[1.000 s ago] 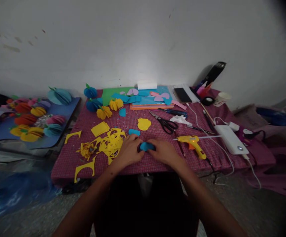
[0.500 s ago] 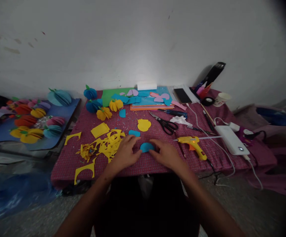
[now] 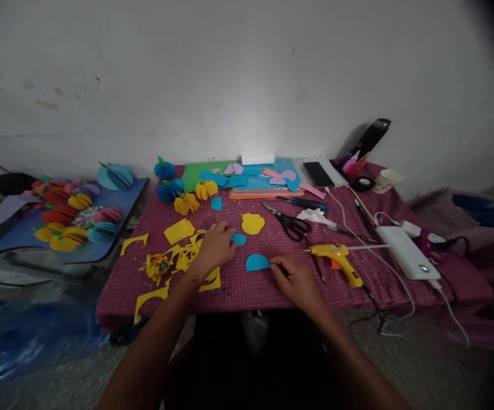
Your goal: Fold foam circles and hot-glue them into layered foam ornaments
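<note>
A blue paper half-circle (image 3: 256, 262) lies on the checked cloth in front of me, its flat edge toward me. My right hand (image 3: 293, 279) pinches its right corner between thumb and fingertips. Farther up and left is a smaller blue paper piece (image 3: 239, 240), partly covered by my left hand (image 3: 217, 245). The left fingers are bent but apart, with their tips at that piece's left edge. Beyond the two blue pieces rests a yellow paper cutout (image 3: 252, 224) with a rounded outline.
Yellow paper scraps (image 3: 182, 259) spread left. Scissors (image 3: 287, 221) and a yellow glue gun (image 3: 336, 259) lie right, with a white power bank (image 3: 407, 253) and cables beyond. Finished paper pumpkins (image 3: 186, 203) stand back left; more sit on a blue board (image 3: 119, 228). A phone (image 3: 317, 174) lies behind.
My left hand has left the half-circle and moved up and left to the smaller blue piece. My right hand has shifted right, to the half-circle's corner. The view has shifted slightly.
</note>
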`<action>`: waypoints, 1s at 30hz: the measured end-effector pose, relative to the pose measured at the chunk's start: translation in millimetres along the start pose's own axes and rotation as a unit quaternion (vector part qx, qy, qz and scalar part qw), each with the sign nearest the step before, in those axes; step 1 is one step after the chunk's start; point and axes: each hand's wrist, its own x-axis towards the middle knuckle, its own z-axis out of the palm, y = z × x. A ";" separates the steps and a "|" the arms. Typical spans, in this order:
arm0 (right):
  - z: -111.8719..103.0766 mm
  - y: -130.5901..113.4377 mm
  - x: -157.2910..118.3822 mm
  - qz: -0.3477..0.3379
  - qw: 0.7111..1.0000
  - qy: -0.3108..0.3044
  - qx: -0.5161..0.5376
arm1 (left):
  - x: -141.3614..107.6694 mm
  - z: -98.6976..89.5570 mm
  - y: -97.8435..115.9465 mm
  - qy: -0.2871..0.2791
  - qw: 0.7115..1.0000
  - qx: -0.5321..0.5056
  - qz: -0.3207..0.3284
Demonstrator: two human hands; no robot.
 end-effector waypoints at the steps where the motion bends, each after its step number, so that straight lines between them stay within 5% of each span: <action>1: -0.1 -0.2 -0.1 -0.002 1.000 0.000 0.001 | 0.6 -0.2 0.1 -0.007 1.000 0.001 0.003; 11: 2.5 2.8 -0.9 -0.003 1.000 0.004 0.005 | 1.7 -8.7 -5.8 0.016 0.994 -0.111 -0.011; 17: 2.4 3.2 -1.6 -0.003 1.000 0.010 0.026 | -13.3 -11.1 -3.9 0.030 0.952 -0.292 -0.086; 22: -0.3 6.4 -2.3 0.040 0.991 0.099 0.080 | -30.3 -17.9 14.9 0.092 0.942 -0.321 -0.035; 25: -5.2 0.4 -2.6 0.094 0.965 0.144 0.200 | -40.0 -14.7 31.2 0.152 0.942 -0.298 0.006; 30: -10.1 -25.2 -4.7 0.167 0.911 0.002 0.376 | -61.8 -2.3 55.7 0.197 0.958 -0.189 0.090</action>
